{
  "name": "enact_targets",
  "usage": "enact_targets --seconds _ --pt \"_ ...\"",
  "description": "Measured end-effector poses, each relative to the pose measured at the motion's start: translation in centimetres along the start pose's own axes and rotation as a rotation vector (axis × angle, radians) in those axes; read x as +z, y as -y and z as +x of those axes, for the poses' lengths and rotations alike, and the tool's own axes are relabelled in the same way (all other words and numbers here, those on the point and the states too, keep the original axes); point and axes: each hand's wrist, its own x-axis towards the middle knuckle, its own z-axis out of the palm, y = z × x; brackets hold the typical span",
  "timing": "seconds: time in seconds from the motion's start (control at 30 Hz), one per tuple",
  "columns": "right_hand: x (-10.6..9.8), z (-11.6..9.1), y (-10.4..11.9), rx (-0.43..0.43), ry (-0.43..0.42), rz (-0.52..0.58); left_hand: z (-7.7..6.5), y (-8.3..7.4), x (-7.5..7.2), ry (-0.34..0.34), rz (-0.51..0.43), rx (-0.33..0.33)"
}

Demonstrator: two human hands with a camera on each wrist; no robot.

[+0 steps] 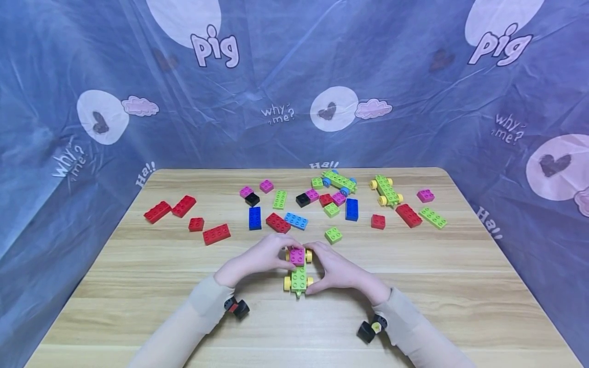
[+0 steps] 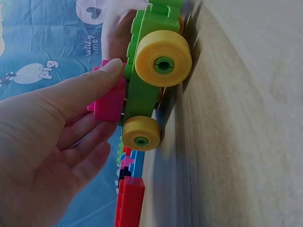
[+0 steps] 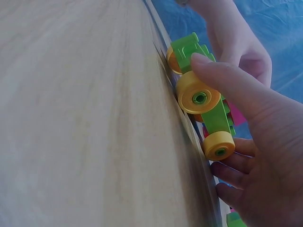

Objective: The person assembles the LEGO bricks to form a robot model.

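A green toy car base (image 1: 299, 280) with yellow wheels stands on the table in front of me. Over its far end sits a magenta brick (image 1: 296, 256), pinched between the thumb and fingers of my left hand (image 1: 262, 254). The left wrist view shows the magenta brick (image 2: 109, 105) right at the studs of the base. My right hand (image 1: 339, 270) grips the base from the right. In the right wrist view its thumb lies by the near yellow wheel (image 3: 199, 92) and its fingers curl by the far wheel (image 3: 218, 145).
Beyond my hands, loose bricks lie across the wooden table (image 1: 138, 286): a green brick (image 1: 333, 235) is nearest, red bricks (image 1: 217, 234) lie left. Two more car bases, one blue-wheeled (image 1: 339, 182) and one yellow-wheeled (image 1: 386, 190), stand at the back. Blue cloth (image 1: 285, 66) hangs behind.
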Motion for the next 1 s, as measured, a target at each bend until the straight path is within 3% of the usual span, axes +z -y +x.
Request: enact_targets --seconds 0.33,0.63,1.0 --pt "-0.08 -0.01 0.17 0.015 0.006 -0.007 0.01 0.06 0.09 -0.006 0.003 -0.005" --pt "-0.14 0.01 0.35 0.018 0.011 -0.006 -0.1 -0.17 -0.05 -0.03 0.014 0.043" --pt "-0.13 -0.02 0.37 0.022 0.01 -0.006 0.17 -0.49 -0.29 -0.014 0.018 0.0"
